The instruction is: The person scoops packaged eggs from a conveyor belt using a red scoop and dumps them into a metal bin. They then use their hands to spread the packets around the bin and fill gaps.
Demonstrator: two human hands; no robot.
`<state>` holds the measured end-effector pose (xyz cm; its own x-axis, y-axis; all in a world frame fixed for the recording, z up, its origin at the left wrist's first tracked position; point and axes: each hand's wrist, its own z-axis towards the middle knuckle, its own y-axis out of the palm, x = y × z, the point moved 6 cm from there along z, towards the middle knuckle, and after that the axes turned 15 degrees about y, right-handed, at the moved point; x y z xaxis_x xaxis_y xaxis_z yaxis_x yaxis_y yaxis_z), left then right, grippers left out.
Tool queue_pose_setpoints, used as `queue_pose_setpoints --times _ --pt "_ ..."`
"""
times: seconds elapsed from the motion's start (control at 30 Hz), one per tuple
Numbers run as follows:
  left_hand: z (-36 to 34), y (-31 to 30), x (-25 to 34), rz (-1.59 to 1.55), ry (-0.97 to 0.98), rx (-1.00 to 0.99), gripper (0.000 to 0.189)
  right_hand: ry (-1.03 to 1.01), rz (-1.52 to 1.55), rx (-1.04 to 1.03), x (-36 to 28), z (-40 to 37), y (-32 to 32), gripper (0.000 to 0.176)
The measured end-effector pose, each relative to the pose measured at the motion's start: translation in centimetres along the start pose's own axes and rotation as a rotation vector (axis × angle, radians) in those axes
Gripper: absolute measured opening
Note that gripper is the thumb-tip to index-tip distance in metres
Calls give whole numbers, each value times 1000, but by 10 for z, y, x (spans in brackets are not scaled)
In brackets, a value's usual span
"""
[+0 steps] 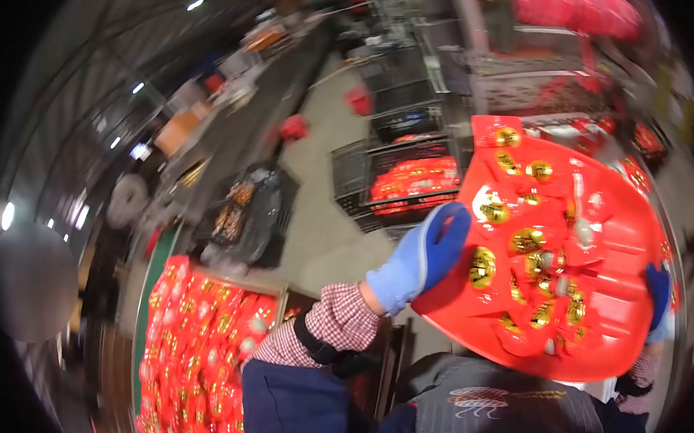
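A large red plastic tray (618, 305) is in front of me, held between both gloved hands. Several shiny red packets (528, 241) with round gold and black prints lie in it. My left hand (433, 247), in a blue-coated glove, grips the tray's left rim, thumb and fingers closed at the edge. At the far right rim is my right hand (659, 296), also in a blue glove; its fingers curl over the edge and the rest is partly hidden. A white spoon-like shape (583, 229) shows among the packets.
To the left, a bin or table (158, 283) holds a heap of red packets (198, 354). Black crates (415, 182) with red packets stand on the floor ahead. A black-lined container (258, 213) sits left of them. Machinery with red film (578, 5) rises at upper right.
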<state>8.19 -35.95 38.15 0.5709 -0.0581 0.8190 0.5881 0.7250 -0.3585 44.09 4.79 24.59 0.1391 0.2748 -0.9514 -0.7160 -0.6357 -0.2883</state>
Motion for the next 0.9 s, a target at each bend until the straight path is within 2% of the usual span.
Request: queue_pose_setpoints --times 0.07,0.1,0.17,0.2,0.23,0.3,0.37,0.47,0.5,0.53,0.57,0.67,0.7,0.8,0.9 --pt "-39 -48 46 30 -70 74 31 -351 -401 -17 -96 -11 1 40" --pt "-64 -40 92 65 -62 115 31 -540 -562 13 -142 -19 1 41" --pt "-106 -65 123 -212 -193 277 35 -649 -534 -78 -203 -10 27 40" --pt "-121 -89 133 -94 -52 282 39 -639 -457 -166 -235 1 48 40" --pt "-131 -109 158 95 -208 230 42 -609 -361 -262 -265 8 76 39" --pt "-188 -153 144 35 -229 358 42 -416 -89 -513 -316 21 140 39" --pt "-235 -191 161 105 -357 433 46 -240 109 -745 -368 12 220 38" --pt "-303 -233 168 15 -518 662 62 -158 160 -987 -436 -8 323 38" --pt "-320 -238 173 -127 -649 805 67 -168 127 -1040 -456 -18 355 38" --pt "-326 -235 185 -159 -660 894 72 -271 52 -1014 -475 -24 384 38" --pt "-350 -249 171 -159 -651 911 72 -374 -19 -981 -493 -31 412 38" --pt "-423 -276 117 -328 -846 925 78 -586 -212 -1046 -532 -56 505 36" --pt "-409 -267 141 -192 -866 1033 82 -620 -234 -1038 -547 -72 532 36" --pt "-459 -282 90 -241 -890 1034 82 -644 -524 -1023 -595 -111 598 34" --pt "-451 -282 82 33 -872 865 87 -703 -576 -992 -648 -131 646 36"
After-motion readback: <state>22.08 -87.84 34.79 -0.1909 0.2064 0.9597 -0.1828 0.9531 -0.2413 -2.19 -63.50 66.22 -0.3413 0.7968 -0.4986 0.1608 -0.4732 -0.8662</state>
